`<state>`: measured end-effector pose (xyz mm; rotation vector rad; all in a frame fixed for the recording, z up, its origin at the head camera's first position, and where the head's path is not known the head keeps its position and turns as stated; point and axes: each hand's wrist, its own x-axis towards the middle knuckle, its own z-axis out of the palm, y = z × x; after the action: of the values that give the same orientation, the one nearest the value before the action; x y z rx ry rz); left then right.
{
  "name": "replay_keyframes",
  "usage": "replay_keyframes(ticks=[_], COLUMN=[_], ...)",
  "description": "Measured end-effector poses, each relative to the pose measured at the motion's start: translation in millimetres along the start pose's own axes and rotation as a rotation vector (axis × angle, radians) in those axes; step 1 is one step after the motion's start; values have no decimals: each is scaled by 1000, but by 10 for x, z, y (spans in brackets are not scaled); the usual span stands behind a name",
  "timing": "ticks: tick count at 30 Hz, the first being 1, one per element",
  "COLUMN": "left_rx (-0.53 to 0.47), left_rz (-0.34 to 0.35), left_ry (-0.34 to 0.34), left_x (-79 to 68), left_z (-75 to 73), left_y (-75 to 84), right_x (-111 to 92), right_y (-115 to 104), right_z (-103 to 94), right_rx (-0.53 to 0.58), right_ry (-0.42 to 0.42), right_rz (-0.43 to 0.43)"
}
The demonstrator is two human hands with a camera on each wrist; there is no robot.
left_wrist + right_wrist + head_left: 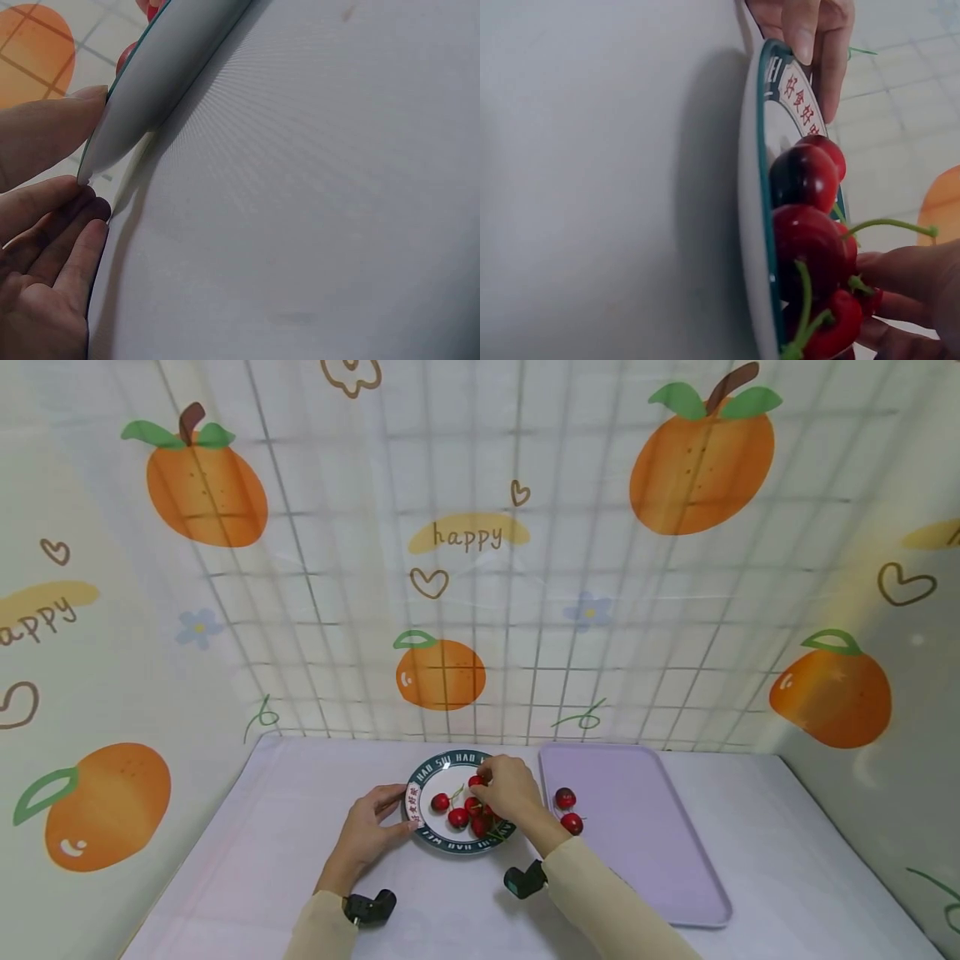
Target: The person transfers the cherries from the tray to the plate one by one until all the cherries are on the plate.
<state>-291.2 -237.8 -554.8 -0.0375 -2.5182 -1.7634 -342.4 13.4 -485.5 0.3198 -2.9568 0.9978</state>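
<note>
A round white plate (448, 839) with a dark green lettered rim holds several red cherries (458, 817), some with green stems. At the plate's left side, my left hand (366, 827) holds the rim with thumb and forefinger, the other fingers beside it. My right hand (513, 789) is over the plate's right part and pinches a cherry (477, 782) among the others. In the right wrist view the fingertips (885, 270) close round a cherry (868, 300) behind a stemmed one. Part of the pile is hidden under the right hand.
To the right of the plate lies a lilac tray (645, 852), with two cherries (572, 823) near its left edge. A white cloth (270, 827) covers the table. Behind stands a fruit-printed curtain (465, 602) over a wire grid.
</note>
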Motion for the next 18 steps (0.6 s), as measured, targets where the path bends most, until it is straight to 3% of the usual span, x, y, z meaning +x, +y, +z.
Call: replay_keyframes(ticks=[18], left_rx=[14], left_rz=[-20], left_ry=[3], left_x=[-1], left_z=[2], left_y=[19], right_x=[20], right_y=[58], right_z=[83], right_rx=[-82], right_ry=[-6], right_rz=[-17])
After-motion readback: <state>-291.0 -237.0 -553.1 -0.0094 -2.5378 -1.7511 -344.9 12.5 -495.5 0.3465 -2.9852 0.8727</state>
